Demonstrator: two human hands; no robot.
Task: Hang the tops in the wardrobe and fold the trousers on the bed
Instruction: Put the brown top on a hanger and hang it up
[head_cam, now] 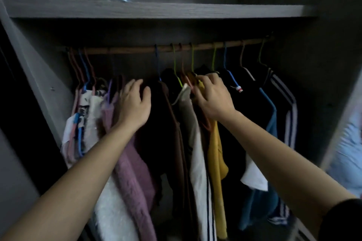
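The right hand (pixel 214 100) is curled tight at the neck of the yellow top (pixel 216 150), fingertips pinching the fabric where it meets its hanger. The top hangs straight down below that hand, inside the wardrobe. Just to the hand's left hangs a white top with dark stripes (pixel 199 182), and beyond that a brown garment (pixel 177 133). To the hand's right a blue hanger (pixel 233 79) shows against black cloth, then a blue top (pixel 272 123) and a dark jacket with white stripes (pixel 290 107).

The left hand (pixel 135 105) lies with bent fingers over the shoulder of a dark garment, and I cannot tell whether it grips or only rests. A purple top (pixel 135 172) runs under its wrist, with a white fluffy garment (pixel 113 211) below the forearm and printed pale tops (pixel 86 107) further left.

Above both hands the hanger hooks sit on the wooden rail (pixel 137 49), under a grey shelf (pixel 156 10).
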